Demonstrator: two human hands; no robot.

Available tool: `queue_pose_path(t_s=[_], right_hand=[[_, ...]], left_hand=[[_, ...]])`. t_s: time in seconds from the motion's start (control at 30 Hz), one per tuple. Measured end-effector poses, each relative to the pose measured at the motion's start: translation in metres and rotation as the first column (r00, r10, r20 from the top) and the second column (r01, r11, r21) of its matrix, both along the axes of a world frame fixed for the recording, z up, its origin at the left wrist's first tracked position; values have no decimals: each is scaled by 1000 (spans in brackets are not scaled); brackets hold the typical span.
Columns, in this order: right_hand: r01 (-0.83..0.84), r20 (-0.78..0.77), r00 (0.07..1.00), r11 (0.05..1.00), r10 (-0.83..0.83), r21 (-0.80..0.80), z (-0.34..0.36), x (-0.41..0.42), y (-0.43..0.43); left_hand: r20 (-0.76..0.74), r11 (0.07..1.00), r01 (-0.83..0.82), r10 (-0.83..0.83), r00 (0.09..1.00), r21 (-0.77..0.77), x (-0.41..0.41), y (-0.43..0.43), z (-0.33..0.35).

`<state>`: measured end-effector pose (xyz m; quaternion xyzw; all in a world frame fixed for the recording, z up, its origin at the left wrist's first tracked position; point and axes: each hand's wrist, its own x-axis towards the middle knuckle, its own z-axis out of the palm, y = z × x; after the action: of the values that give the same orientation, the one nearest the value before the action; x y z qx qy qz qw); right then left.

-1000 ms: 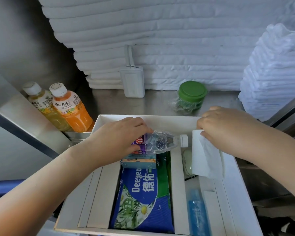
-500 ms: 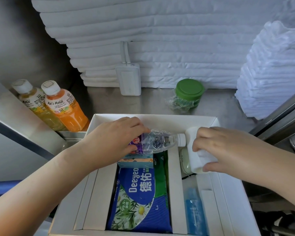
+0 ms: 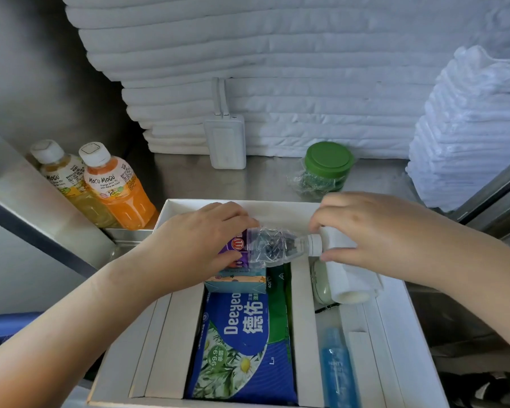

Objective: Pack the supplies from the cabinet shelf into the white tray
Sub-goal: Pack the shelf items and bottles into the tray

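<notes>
The white tray (image 3: 395, 334) with card dividers stands at the shelf's front edge. My left hand (image 3: 195, 242) grips a clear water bottle (image 3: 274, 245) with a purple label, lying sideways over the tray's far end. My right hand (image 3: 374, 234) holds a rolled white cloth (image 3: 351, 281) in the right compartment, beside a pale green case (image 3: 320, 282). A blue wipes pack (image 3: 242, 348) fills the middle compartment, with a small colourful box (image 3: 236, 282) at its far end. A blue bottle (image 3: 336, 366) lies in the right compartment.
Two Mogu Mogu juice bottles (image 3: 115, 187) stand at the left on the steel shelf. A white power bank (image 3: 226, 142) leans on stacked white towels (image 3: 277, 69). A green-lidded jar (image 3: 326, 166) sits behind the tray. More folded white cloths (image 3: 471, 128) are piled at right.
My right hand rolled the white cloth and lowered it into the right compartment, fingertips now near the bottle's cap. My left hand kept its grip on the water bottle.
</notes>
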<state>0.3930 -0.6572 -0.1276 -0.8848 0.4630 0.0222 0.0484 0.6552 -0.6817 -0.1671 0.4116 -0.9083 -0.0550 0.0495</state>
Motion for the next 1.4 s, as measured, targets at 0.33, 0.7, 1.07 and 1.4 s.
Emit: queue_pose_path(t_s=[0.33, 0.7, 1.07, 1.4], right_hand=[[-206, 81, 970, 953, 229, -222, -3, 47, -49], [-376, 208, 875, 885, 437, -276, 13, 146, -89], [-433, 280, 837, 882, 471, -188, 3, 223, -124], [-357, 373, 813, 888, 448, -290, -9, 207, -126]], left_hand=[[-319, 858, -360, 248, 915, -366, 39, -2, 24], [-447, 580, -761, 621, 644, -291, 108, -2, 20], [-301, 517, -744, 694, 654, -424, 103, -19, 35], [-181, 502, -790, 792, 583, -352, 91, -42, 22]])
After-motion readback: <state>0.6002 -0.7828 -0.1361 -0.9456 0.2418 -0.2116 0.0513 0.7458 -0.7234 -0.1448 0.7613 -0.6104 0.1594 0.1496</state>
